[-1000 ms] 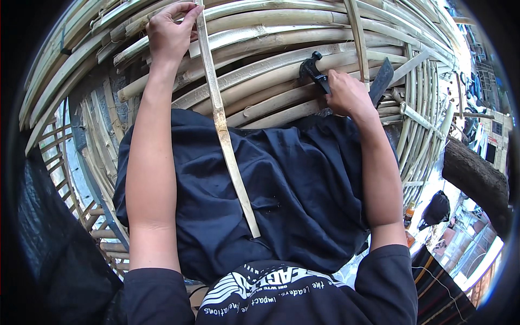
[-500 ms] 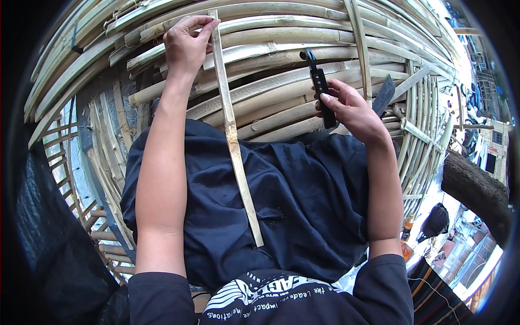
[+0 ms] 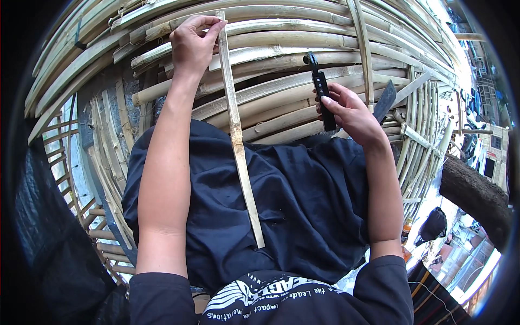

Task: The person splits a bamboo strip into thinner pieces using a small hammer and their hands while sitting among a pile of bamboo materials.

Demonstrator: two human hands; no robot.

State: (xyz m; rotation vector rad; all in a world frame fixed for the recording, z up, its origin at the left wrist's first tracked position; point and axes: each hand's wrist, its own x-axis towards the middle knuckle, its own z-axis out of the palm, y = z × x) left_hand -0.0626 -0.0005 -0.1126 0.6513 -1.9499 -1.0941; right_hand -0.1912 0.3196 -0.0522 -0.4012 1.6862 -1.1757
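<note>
My left hand [image 3: 193, 44] pinches the upper end of a long thin bamboo strip [image 3: 234, 122] between thumb and fingertips. The strip slants down across the dark blue cloth [image 3: 303, 195] over my lap, its lower end resting there. In my right hand [image 3: 349, 112] is a black-handled tool [image 3: 319, 89] with bright rivets and a curved dark head pointing away from me. I cannot make out its exact kind. It stays apart from the strip, to its right.
Stacked split bamboo poles [image 3: 292, 40] fill the area ahead. A broad dark blade [image 3: 385, 101] lies right of my right hand. A log [image 3: 474, 189] is at the far right, with a black bag [image 3: 433, 223] below it. Black sheeting [image 3: 49, 227] hangs at left.
My left hand and the strip's upper end appear slightly further right. The right hand and its tool sit a touch lower. Both grips are unchanged.
</note>
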